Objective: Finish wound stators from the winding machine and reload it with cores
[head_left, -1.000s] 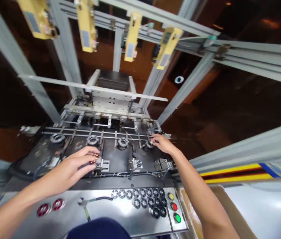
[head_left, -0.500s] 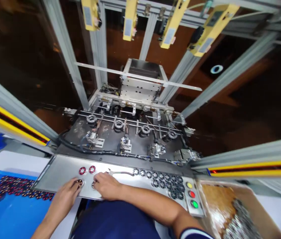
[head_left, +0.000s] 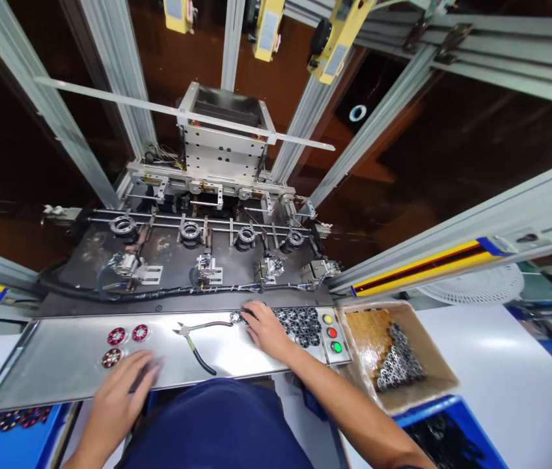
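Note:
My left hand (head_left: 122, 387) is at the front edge of the metal plate (head_left: 71, 352). Motion smears its fingers, and whether anything is in them cannot be made out. Just beyond it lie three round parts with red and copper-coloured windings: one (head_left: 116, 336), another (head_left: 140, 333) and a nearer one (head_left: 111, 357). My right hand (head_left: 266, 329) reaches over the left end of a group of black and silver rings (head_left: 300, 322), fingers apart and bent down among them. A single ring (head_left: 235, 317) shows left of its fingertips. Between my hands, cutting pliers (head_left: 185, 330) lie with handles spread.
Yellow, red and green buttons (head_left: 332, 332) sit at the plate's right end. Behind stands a machine with several round fixtures (head_left: 191, 232). A lined box of metal parts (head_left: 403, 365) and a blue bin (head_left: 471, 417) are at right, another blue bin (head_left: 22, 449) at left.
My right hand has left the wound parts and moved right to the rings, uncovering the pliers. My left hand has drawn back from the part it was on. The whole view has turned right.

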`<state>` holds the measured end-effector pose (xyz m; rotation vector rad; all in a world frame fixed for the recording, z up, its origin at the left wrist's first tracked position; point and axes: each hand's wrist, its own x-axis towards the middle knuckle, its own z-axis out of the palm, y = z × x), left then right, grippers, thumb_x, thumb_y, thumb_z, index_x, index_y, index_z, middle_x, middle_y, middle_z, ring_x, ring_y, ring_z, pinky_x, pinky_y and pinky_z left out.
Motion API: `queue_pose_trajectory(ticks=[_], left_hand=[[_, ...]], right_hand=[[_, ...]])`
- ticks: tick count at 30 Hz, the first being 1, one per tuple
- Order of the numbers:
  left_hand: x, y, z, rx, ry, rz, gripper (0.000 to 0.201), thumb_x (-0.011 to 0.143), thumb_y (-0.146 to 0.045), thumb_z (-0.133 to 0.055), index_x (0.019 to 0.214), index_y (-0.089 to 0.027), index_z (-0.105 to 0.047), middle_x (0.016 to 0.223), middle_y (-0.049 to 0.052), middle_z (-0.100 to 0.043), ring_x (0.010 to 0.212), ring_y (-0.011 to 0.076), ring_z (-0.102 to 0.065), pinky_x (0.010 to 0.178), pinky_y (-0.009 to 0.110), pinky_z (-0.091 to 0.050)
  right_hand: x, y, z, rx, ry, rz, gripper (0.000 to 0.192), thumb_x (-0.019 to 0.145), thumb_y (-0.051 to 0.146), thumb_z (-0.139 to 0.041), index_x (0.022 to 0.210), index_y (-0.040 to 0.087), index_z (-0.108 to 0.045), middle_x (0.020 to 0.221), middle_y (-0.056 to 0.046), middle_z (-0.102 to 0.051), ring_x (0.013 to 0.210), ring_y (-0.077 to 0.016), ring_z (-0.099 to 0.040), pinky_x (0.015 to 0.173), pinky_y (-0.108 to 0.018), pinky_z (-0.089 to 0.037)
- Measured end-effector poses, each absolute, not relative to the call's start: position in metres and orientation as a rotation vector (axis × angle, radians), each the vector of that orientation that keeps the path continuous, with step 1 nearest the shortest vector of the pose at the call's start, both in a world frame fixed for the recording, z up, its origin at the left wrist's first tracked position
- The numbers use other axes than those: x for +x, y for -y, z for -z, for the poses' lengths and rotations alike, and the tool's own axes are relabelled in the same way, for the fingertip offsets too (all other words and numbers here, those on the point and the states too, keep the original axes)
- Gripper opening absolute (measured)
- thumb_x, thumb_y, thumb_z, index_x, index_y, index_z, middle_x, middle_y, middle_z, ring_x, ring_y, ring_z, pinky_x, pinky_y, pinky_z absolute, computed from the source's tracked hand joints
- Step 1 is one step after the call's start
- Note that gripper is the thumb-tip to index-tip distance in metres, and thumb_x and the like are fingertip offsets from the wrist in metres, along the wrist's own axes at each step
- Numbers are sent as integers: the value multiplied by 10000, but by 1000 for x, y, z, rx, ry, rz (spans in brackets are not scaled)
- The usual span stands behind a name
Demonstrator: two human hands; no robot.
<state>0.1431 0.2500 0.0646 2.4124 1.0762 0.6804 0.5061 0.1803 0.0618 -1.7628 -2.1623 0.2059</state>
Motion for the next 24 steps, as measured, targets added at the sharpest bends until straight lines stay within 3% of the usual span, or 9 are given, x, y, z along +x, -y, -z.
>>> queue_pose_trajectory(ticks=[3,5,8,12,18,20,24], left_hand=[[195,-253,-64,2375,-810,-512,218,917,-317,-553,1086,-280,-686,1108,37,-749,1035,206,-700,952,308,-541],[217,-254,-64,2330,-727,-430,214,916,-284,-557,1075,-280,-701,1088,23,-757,1010,178,-706,929,269,-542],[225,-252,-70,2241,-752,-395,196,912,-279,-560,1031,-229,-708,1023,51,-758,963,192,-709,899,313,-550],[211,-250,-83,2079,-868,-414,196,895,-327,-579,996,-221,-710,971,65,-747,845,199,-695,823,320,-541],[201,-252,-107,1743,-1007,-469,189,824,-386,-673,904,-224,-727,885,60,-719,750,196,-615,782,327,-479],[207,-252,-118,1587,-1003,-480,236,807,-405,-698,961,-229,-729,903,59,-716,781,196,-613,812,332,-475],[226,-249,-148,1220,-859,-495,518,832,-552,-618,1235,-227,-628,1051,103,-712,848,223,-663,783,370,-526]], right_hand=[[504,-184,-54,-1744,2225,-215,333,851,67,-599,1168,167,-615,1317,-170,-569,1264,-325,-464,953,-523,-482],[497,-185,-52,-1728,2274,-217,253,874,99,-608,1120,152,-633,1287,-156,-593,1253,-318,-481,952,-509,-478],[491,-181,-54,-1701,2363,-226,153,891,193,-645,1032,132,-648,1196,-117,-630,1201,-296,-527,940,-478,-481],[494,-176,-57,-1658,2457,-243,157,909,276,-642,970,131,-646,1107,-80,-642,1124,-258,-568,915,-444,-484],[497,-183,-78,-1462,2489,-270,101,816,208,-696,800,139,-623,839,-90,-672,924,-249,-592,814,-401,-474],[487,-189,-97,-1386,2432,-262,108,777,204,-693,821,150,-610,831,-103,-675,917,-255,-584,811,-402,-467],[448,-209,-151,-1216,2262,-239,221,769,296,-639,938,166,-581,881,-81,-680,945,-227,-584,840,-382,-473]])
